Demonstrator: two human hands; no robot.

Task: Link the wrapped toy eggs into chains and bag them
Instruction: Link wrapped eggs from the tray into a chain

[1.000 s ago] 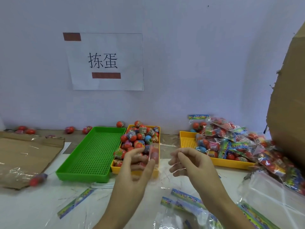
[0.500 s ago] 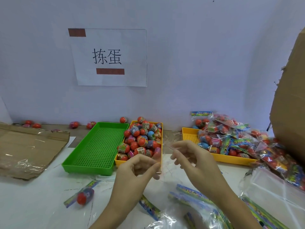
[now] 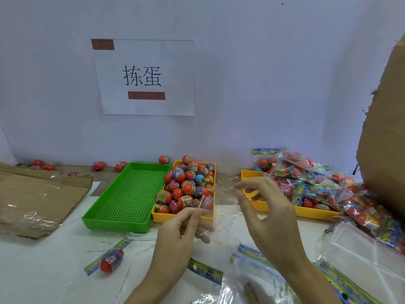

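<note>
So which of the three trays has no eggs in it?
The green tray, leftmost of the three: its perforated floor is bare. The middle yellow tray is heaped with loose toy eggs; the right yellow tray carries bagged eggs.

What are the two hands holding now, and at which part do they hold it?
A clear thin plastic bag: the left hand pinches its lower left edge, and the right hand pinches its upper right edge.

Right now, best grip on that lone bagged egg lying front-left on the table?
Pinch the bagged egg across its middle, coming from above. It lies on its side, tilted, with open table around it, and its film is loose; the printed header is flat and harder to lift.
</note>
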